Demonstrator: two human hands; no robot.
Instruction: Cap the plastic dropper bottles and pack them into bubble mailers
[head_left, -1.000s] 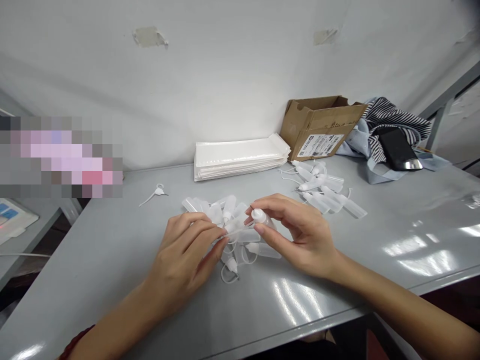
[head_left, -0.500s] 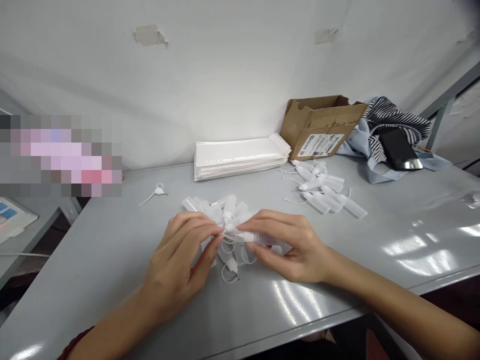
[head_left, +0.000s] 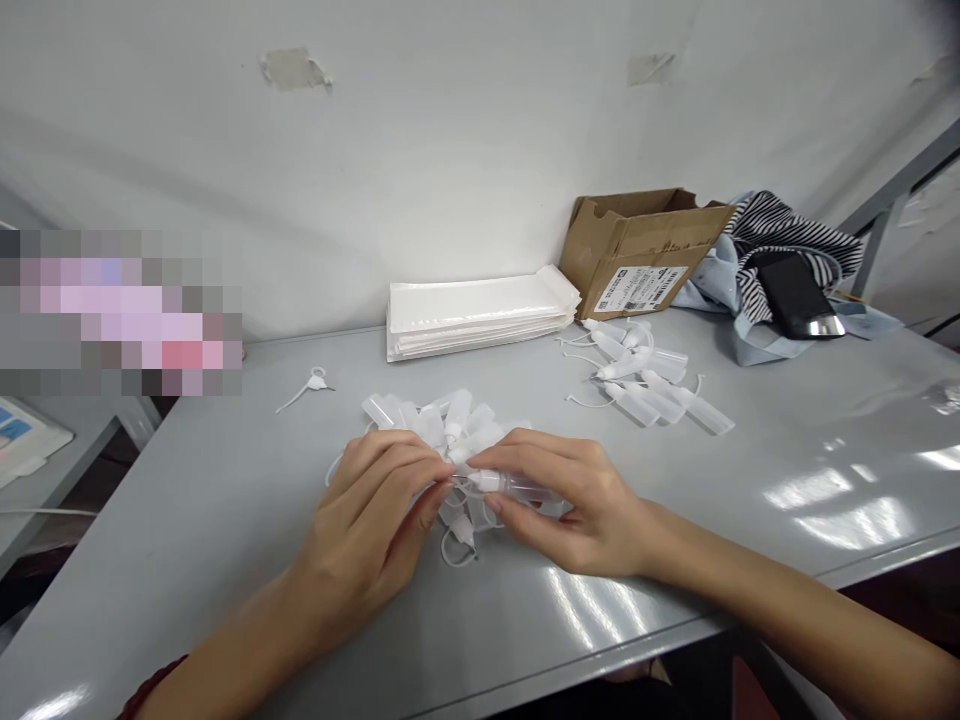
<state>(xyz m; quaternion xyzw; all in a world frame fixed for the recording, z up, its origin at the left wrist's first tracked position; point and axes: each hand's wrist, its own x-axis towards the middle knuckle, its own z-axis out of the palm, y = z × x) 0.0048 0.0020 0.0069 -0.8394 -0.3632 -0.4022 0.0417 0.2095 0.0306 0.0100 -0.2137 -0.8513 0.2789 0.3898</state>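
Note:
Between the thumb and fingers of my right hand [head_left: 559,490] lies a clear squeeze bottle [head_left: 529,488] with a white needle-tip top, held on its side and pointing left. Its thin metal needle reaches the pinched fingertips of my left hand [head_left: 382,500], whose fingers hide whatever small part they grip. A pile of similar needle-tip bottles [head_left: 457,415] lies under and behind both hands. In front of it is a white top with a looped strap [head_left: 459,545]. Alone to the left rests a loose needle top [head_left: 316,382] with its strap.
A second group of bottles [head_left: 645,385] lies to the right. Behind stand a stack of white padded envelopes [head_left: 480,305] and an open cardboard box [head_left: 645,250]. At the far right, a black phone-like device [head_left: 799,295] rests on striped cloth [head_left: 787,230]. A blurred patch covers the left side.
My right hand has shifted slightly left and down with the bottle, and its needle now meets my left fingertips. My left hand has moved a little to the right.

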